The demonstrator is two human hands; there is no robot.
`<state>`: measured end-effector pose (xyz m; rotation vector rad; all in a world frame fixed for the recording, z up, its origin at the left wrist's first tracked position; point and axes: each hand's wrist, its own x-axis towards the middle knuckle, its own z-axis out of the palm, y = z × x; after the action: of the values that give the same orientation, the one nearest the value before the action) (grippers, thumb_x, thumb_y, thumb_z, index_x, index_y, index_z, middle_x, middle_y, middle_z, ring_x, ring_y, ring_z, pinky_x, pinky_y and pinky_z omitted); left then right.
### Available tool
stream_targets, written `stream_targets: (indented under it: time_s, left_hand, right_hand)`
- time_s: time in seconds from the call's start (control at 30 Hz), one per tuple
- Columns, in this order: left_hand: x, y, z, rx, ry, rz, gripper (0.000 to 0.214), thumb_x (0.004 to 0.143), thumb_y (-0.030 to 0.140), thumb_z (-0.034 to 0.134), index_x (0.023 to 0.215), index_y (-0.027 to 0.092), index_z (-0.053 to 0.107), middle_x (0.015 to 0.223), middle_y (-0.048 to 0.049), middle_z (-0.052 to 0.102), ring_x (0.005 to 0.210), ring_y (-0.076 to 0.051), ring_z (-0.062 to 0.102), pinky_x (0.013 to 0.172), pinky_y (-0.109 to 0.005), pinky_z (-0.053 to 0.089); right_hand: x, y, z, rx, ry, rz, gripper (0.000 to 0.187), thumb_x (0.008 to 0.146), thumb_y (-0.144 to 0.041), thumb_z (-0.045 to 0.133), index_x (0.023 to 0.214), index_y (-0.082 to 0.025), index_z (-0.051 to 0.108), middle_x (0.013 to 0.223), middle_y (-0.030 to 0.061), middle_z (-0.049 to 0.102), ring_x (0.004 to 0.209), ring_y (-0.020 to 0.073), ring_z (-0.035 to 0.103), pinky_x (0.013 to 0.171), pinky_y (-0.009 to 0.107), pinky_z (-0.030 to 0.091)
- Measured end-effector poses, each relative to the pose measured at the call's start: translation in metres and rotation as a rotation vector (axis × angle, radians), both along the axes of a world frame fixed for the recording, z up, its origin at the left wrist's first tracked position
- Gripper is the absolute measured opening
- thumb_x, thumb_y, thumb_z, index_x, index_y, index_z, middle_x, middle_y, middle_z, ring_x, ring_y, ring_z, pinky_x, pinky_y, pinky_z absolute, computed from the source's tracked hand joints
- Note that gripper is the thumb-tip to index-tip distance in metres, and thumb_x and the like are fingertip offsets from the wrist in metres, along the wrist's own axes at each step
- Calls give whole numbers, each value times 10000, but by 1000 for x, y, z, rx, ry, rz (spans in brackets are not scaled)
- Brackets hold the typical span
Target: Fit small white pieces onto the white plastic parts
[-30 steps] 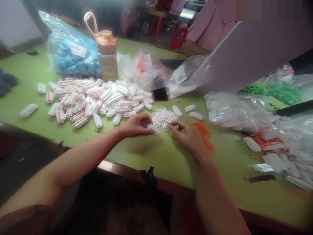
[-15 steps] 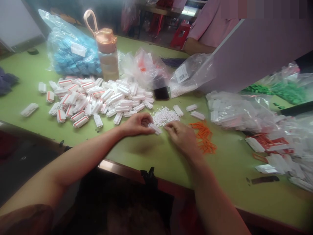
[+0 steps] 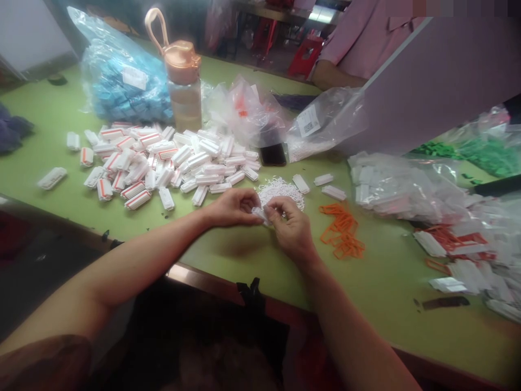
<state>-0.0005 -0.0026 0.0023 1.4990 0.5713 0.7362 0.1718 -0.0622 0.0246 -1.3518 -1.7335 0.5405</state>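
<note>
My left hand [image 3: 236,207] is closed on a small white plastic case [image 3: 259,213], held just above the green table. Against the case's right end, the fingertips of my right hand [image 3: 290,224] are pinched together; whatever they grip is too small or hidden to make out. Right behind both hands lies a heap of tiny white plastic pieces [image 3: 280,190]. Orange plastic frames [image 3: 342,231] are piled to the right of my right hand. To the left spreads a large pile of white cases [image 3: 163,163], some with an orange stripe.
A drinking bottle [image 3: 184,87] stands behind the pile, beside a bag of blue parts [image 3: 130,89]. A phone [image 3: 273,155] lies near clear bags [image 3: 325,122]. Bagged white parts [image 3: 386,184] cover the right side. Across the table is a person's arm [image 3: 337,75].
My right hand has moved left from the edge of the tiny white pieces to the case in my left hand. The whole view has shifted slightly.
</note>
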Motion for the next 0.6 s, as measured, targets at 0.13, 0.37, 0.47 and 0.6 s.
stream_targets:
  time_s: [0.13,0.37,0.47,0.6]
  left_hand:
    - [0,-1,2,0,11,5,331,642,309,783,820,123,575,655,51,514,588,-43,467,568,-196,393]
    - [1,-1,3,-38,1,2,343,628,302,793,809,126,561,640,57,506,578,-41,465,544,-183,379]
    - [1,-1,2,-26,17,13,334,636,302,788,812,125,567,629,59,503,570,-39,460,534,-178,370]
    - [1,0,0,-35,-24,19,323,649,304,782,809,122,568,638,58,509,562,-30,451,537,-179,368]
  right_hand:
    - [1,0,-2,45,-74,-4,115,874,-284,544,778,-220,558,845,32,613,787,164,550,707,311,446]
    - [1,-1,-2,129,-211,-27,147,895,-310,534,792,-218,584,852,51,642,821,187,578,700,330,444]
    - [1,-2,-2,176,-275,-35,171,902,-325,536,798,-218,617,855,53,665,824,189,598,708,336,443]
    - [0,-4,-2,289,-349,-51,179,909,-310,548,839,-212,680,861,51,697,827,182,623,737,341,432]
